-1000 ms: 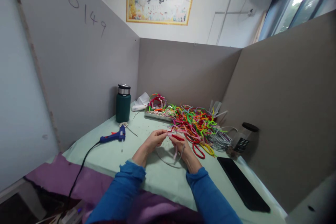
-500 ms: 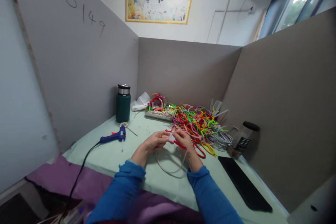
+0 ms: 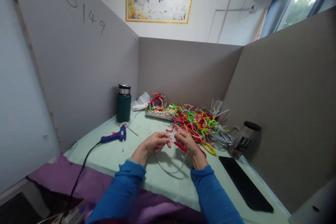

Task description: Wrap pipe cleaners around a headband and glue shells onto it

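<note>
Near the middle of the table, my left hand [image 3: 156, 142] pinches the end of a small pink strand [image 3: 172, 140]. Just to its right, my right hand [image 3: 187, 141] is closed on the same pink strand, with a red fuzzy piece [image 3: 181, 147] beneath its fingers. A thin white-grey hoop [image 3: 170, 172] hangs in a curve below both hands, and its upper ends are hidden by the fingers. Behind my right hand lies a heap of colourful pipe cleaners [image 3: 196, 119].
A blue glue gun [image 3: 114, 136] and a green bottle [image 3: 123, 104] are at the left. At the back is a metal tray [image 3: 159, 117]. On the right are grey wire coils [image 3: 221, 139], a clear jar [image 3: 245, 138] and a black slab [image 3: 245, 183].
My right hand has tilted and shifted slightly, with its forearm a little further right. The pink strand now looks narrower and stretched between my fingers. My left hand has barely moved.
</note>
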A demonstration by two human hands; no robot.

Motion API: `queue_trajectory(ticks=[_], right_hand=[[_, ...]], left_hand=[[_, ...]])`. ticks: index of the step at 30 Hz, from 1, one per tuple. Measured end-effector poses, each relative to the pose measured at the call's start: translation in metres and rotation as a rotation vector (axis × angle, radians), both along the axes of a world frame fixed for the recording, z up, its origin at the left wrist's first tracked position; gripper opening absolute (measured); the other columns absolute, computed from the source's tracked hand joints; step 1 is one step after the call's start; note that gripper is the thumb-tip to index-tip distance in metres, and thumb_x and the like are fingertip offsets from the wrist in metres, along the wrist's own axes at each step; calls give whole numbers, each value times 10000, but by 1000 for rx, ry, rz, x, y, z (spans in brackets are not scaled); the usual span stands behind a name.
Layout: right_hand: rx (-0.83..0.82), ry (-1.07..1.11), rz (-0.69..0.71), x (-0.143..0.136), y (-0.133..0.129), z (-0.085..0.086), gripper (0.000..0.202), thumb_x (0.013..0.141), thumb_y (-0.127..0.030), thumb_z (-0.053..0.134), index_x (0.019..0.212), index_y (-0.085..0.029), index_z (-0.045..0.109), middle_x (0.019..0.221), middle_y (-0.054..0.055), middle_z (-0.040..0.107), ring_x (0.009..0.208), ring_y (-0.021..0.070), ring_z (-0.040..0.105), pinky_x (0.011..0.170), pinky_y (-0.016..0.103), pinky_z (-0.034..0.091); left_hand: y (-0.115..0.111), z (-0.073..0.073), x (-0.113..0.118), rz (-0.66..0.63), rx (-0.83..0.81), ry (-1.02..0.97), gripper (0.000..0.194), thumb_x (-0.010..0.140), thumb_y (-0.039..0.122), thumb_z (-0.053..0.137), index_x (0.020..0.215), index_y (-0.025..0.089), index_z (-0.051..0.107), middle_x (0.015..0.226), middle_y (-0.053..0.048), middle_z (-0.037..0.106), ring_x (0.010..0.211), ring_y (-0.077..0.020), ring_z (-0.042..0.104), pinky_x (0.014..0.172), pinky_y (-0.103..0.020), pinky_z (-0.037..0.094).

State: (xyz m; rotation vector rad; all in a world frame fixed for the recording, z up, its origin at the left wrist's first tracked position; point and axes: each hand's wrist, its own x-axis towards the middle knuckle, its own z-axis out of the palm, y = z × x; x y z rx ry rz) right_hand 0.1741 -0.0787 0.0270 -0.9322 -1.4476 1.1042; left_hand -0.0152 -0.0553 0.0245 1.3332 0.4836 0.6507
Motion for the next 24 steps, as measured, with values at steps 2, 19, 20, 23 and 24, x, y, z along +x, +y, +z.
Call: queue_trajectory(ticks=[2,19,20,23,24], right_hand=[[11,35,8,0,2,-2,385,691,-491,670,569,-184,473,476,-71,365,426,63,274,417,222,198],[520,-592,-181,-15,-1,33,192,784,-315,609,638,-207,671,664,23,580,644,154,487,612,276,340],[570,-644,-176,-20,-4,30,198,799,-302,597,638,-213,668,668,26,572,651,156,484,614,277,336],[661,-746,-205,-28,-14,15,201,840,-282,549,690,-221,668,676,30,547,641,154,471,592,272,320],[687,-777,-232,-29,-17,9,198,852,-277,531,724,-222,672,684,33,545,640,154,470,587,271,316]], left_hand=[[1,-2,1,13,14,22,346,702,372,702,904,143,537,698,0,656,303,13,224,299,-156,194],[3,-7,9,122,75,12,311,675,331,679,871,142,529,718,-11,650,349,-17,394,378,-179,380],[3,-7,10,156,75,14,291,666,319,676,847,143,531,642,18,616,340,-17,376,373,-172,362],[4,-9,11,232,59,42,252,634,301,682,773,146,540,458,87,449,333,-28,343,365,-161,306],[4,-10,12,241,66,68,243,635,315,680,743,143,546,440,89,419,333,-33,341,360,-163,283]])
